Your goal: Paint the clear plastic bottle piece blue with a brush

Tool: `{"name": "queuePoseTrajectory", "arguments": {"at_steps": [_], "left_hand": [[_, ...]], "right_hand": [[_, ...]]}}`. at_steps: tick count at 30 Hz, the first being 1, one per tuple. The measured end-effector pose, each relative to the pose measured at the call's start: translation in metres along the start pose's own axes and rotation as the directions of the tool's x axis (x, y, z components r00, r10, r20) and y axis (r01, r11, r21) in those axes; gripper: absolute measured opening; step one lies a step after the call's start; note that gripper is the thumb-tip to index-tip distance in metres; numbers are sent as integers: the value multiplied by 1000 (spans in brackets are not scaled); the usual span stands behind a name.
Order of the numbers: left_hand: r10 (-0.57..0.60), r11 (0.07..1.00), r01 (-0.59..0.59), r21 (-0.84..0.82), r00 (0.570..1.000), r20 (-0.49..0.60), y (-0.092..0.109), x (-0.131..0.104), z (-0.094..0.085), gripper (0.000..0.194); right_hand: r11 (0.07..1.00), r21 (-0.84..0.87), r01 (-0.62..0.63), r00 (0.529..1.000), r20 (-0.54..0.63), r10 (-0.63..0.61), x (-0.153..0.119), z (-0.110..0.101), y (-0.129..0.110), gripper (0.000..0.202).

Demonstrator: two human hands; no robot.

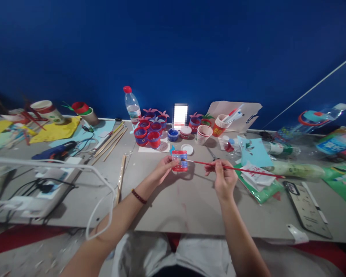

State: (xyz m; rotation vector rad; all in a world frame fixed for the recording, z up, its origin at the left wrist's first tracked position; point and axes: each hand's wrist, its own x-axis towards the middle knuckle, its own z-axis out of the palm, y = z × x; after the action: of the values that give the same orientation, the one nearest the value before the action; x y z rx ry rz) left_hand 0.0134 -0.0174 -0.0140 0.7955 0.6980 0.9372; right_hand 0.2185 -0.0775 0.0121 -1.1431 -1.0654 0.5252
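My left hand [165,169] is closed around a small clear plastic piece [180,161] with red ends and blue paint on its right part. Between the fingers of my right hand [224,179] is a long paintbrush [256,171] with a red handle, its tip at the painted piece. Behind the piece stand an open jar of blue paint [173,134] and a jar with a whitish top [186,132]. A white lid [187,149] lies nearer. Several red and blue painted cups [153,139] are grouped on white paper to the left.
A water bottle [132,104] and paper cups [204,134] stand toward the wall. At left are a power strip [54,192] with cables, a glue gun [56,150] and wooden sticks [112,144]. A phone [307,209] and plastic bottles [282,148] lie at right.
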Motion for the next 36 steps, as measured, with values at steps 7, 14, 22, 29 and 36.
{"name": "queuePoseTrajectory", "arguments": {"at_steps": [7, 14, 22, 29, 36], "left_hand": [[-12, 1000, 12, 6, 1000, -29, 3, -1, 2, 46], [-5, 999, 5, -39, 1000, -4, 5, 0, 4, 40], [-12, 1000, 11, -17, 999, -51, 2, 0, -1, 41], [-14, 1000, 14, -16, 999, -53, 2, 0, 0, 40], [-7, 1000, 6, -24, 1000, -14, 3, 0, 1, 42]], "right_hand": [[998, -55, 40, 998, 56, -37, 0, 4, -5, 36], [996, -77, 36, 998, -41, -39, 3, 2, -3, 37], [999, 33, -14, 999, 38, 13, 2, 2, -4, 33], [999, -39, 38, 997, 69, -36, 2, 4, -9, 36], [996, -69, 50, 999, 6, -49, 3, -2, -4, 36]]}}
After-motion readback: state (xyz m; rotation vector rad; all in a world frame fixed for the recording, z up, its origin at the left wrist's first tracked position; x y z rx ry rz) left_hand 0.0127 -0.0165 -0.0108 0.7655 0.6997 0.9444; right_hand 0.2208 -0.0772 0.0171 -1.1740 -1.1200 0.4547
